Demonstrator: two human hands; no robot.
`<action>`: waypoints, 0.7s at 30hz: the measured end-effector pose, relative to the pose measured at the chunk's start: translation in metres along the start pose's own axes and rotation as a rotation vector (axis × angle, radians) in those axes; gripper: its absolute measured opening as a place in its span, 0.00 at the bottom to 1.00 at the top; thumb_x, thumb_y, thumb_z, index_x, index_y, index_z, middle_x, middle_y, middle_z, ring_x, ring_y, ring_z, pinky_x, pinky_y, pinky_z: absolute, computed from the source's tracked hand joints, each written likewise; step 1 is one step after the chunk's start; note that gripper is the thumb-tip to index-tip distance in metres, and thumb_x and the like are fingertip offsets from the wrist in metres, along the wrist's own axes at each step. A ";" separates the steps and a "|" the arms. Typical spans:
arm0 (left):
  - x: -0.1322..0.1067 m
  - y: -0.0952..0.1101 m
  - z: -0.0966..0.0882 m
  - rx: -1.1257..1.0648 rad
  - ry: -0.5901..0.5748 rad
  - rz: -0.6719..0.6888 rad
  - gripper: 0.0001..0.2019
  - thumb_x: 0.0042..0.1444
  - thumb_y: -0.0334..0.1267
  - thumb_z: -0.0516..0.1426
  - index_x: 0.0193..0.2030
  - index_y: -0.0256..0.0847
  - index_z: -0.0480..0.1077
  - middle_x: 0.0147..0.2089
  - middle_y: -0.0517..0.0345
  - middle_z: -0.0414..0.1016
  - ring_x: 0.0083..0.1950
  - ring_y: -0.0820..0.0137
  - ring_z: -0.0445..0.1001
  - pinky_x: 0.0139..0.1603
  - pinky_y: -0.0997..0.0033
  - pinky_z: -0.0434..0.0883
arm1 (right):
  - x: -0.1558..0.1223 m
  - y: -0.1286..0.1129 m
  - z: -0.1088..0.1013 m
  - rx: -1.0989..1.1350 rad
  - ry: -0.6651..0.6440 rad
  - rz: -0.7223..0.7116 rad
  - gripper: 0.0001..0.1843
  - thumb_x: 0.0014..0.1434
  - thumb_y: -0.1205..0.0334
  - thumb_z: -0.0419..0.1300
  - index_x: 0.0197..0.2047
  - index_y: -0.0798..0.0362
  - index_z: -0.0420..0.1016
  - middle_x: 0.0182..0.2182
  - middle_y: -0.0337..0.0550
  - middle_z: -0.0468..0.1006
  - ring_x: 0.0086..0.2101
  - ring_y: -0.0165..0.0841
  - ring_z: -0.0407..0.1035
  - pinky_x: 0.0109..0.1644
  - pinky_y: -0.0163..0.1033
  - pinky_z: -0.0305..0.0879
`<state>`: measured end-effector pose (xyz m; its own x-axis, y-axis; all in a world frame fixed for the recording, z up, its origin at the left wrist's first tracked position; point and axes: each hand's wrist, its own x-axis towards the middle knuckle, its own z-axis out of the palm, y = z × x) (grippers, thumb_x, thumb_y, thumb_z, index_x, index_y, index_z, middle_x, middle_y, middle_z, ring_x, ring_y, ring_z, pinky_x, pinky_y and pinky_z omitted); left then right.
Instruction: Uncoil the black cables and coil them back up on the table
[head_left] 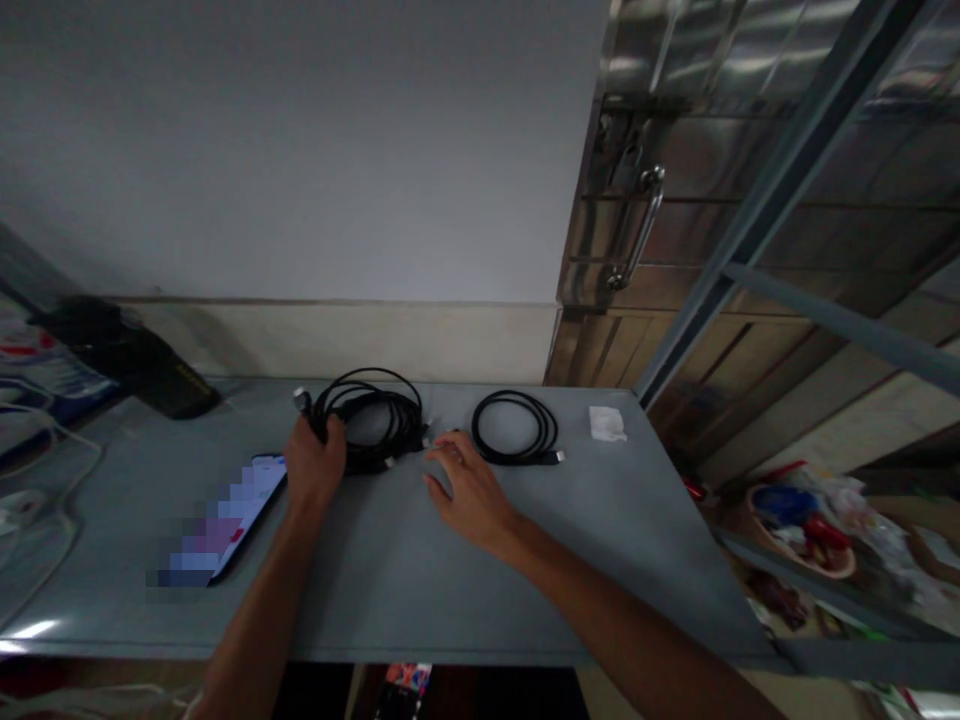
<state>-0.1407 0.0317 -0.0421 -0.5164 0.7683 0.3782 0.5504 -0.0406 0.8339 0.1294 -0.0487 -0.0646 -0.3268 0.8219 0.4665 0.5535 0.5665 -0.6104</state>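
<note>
Bundle of black cables (405, 415), one lot: wound in loose loops, several plug ends showing along its right and lower edges; lying on the grey table (420, 590), toward the wall side. One plug (301, 398) with a pale tip sticks up at the bundle's left end.

Left hand (315, 460): closed on the left end of the bundle, thumb over the top; the fingers are largely hidden from where I stand.

Right hand (472, 490): spread loosely, fingers bent, thumb apart, grasping nothing that I can see; placed between the bundle and the second coil. Whether its fingertips touch the nearest plug, I cannot tell.

Coil of black cable (517, 459), one: a neat ring, flat on the table just beyond the right hand, metal plug end pointing right.

Phone (236, 520), one: lying slantwise beside the left forearm, screen lit and blurred.

White slip (607, 423), one: flat, right of the coil.

Dark bottle (150, 360), one: at the table's far left corner, near a white cord (99, 455).

Surroundings: pale wall (337, 150) behind; metal door (697, 150) with bar handle (637, 230); grey frame (750, 235) at right; below it, a pink basket (840, 572) of mixed articles.
</note>
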 end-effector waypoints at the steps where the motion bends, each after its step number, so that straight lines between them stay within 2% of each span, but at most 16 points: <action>1: -0.001 -0.004 0.001 0.111 -0.014 0.025 0.16 0.63 0.44 0.61 0.53 0.38 0.76 0.48 0.41 0.81 0.60 0.42 0.78 0.69 0.45 0.70 | 0.000 0.000 -0.001 -0.028 0.006 -0.006 0.16 0.74 0.62 0.64 0.62 0.51 0.76 0.64 0.53 0.72 0.65 0.41 0.71 0.75 0.48 0.69; 4: -0.002 -0.016 0.005 0.424 -0.041 0.059 0.33 0.65 0.48 0.57 0.69 0.22 0.67 0.65 0.21 0.76 0.71 0.35 0.71 0.77 0.36 0.61 | -0.001 -0.001 -0.006 -0.129 0.022 -0.002 0.15 0.73 0.63 0.64 0.61 0.51 0.77 0.62 0.52 0.74 0.63 0.42 0.71 0.72 0.51 0.70; 7: -0.004 -0.028 0.007 0.542 -0.037 0.052 0.44 0.66 0.54 0.56 0.75 0.14 0.59 0.73 0.12 0.67 0.77 0.30 0.65 0.79 0.32 0.56 | 0.001 0.000 -0.016 -0.244 0.017 0.023 0.16 0.73 0.64 0.65 0.62 0.52 0.78 0.62 0.54 0.74 0.62 0.44 0.70 0.71 0.54 0.69; 10: -0.007 -0.036 0.008 0.574 -0.051 0.098 0.44 0.68 0.57 0.54 0.76 0.17 0.59 0.72 0.14 0.69 0.76 0.30 0.66 0.78 0.31 0.58 | 0.007 0.003 -0.031 -0.380 0.008 0.078 0.19 0.73 0.58 0.66 0.64 0.52 0.77 0.64 0.58 0.72 0.64 0.49 0.67 0.71 0.58 0.66; 15: -0.010 -0.033 0.007 0.632 -0.121 0.181 0.40 0.71 0.59 0.49 0.69 0.19 0.68 0.64 0.15 0.76 0.69 0.31 0.73 0.73 0.33 0.64 | 0.016 0.016 -0.058 -0.623 -0.051 0.214 0.41 0.70 0.38 0.68 0.73 0.57 0.69 0.69 0.65 0.69 0.66 0.57 0.64 0.69 0.62 0.64; 19: -0.012 -0.026 0.003 0.602 -0.142 0.235 0.39 0.72 0.62 0.47 0.66 0.23 0.71 0.61 0.18 0.78 0.65 0.32 0.76 0.70 0.35 0.68 | 0.017 0.025 -0.069 -0.716 -0.165 0.328 0.44 0.70 0.27 0.62 0.66 0.61 0.73 0.60 0.66 0.76 0.60 0.58 0.70 0.64 0.61 0.68; 21: -0.012 -0.024 0.002 0.576 -0.148 0.236 0.38 0.71 0.62 0.48 0.65 0.25 0.72 0.60 0.19 0.79 0.63 0.32 0.77 0.68 0.35 0.70 | 0.017 0.026 -0.069 -0.714 -0.211 0.343 0.42 0.72 0.27 0.59 0.63 0.61 0.74 0.58 0.66 0.78 0.58 0.57 0.72 0.62 0.58 0.70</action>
<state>-0.1461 0.0244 -0.0672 -0.2647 0.8622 0.4320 0.9240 0.0985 0.3695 0.1912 -0.0242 -0.0290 -0.1487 0.9768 0.1539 0.9799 0.1664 -0.1097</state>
